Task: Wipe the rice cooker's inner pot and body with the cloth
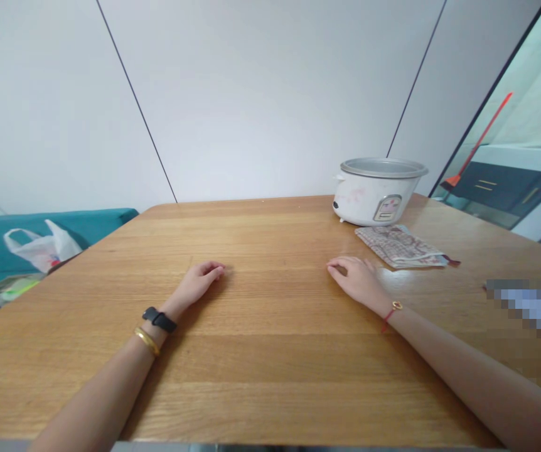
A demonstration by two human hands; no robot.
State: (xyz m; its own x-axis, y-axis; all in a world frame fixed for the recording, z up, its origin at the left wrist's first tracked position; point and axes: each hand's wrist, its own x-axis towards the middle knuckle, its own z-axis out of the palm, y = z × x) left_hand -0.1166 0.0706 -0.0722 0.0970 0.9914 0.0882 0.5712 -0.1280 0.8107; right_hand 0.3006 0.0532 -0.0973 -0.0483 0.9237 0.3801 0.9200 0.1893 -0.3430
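Note:
My left hand (203,280) rests on the wooden table (261,351), left of the middle. Its fingers are curled in, with the thumb against the index finger, and nothing shows in them. A black watch band and a gold bangle circle that wrist. Across from it, my right hand (358,279) lies on the tabletop with thumb and index fingertips together, a small gap inside the loop and no object there. A red cord bracelet is on that wrist. Beyond the right hand lies a folded patterned cloth (400,246). Behind the cloth stands a white rice cooker (369,198) with no lid on it.
A pale wall (261,100) rises behind the table. To the left, a white plastic bag (44,250) sits on a teal sofa (105,221). A blurred-out object (534,307) is at the right edge. Farther back stands an orange-red broom (482,141) by dark cabinets.

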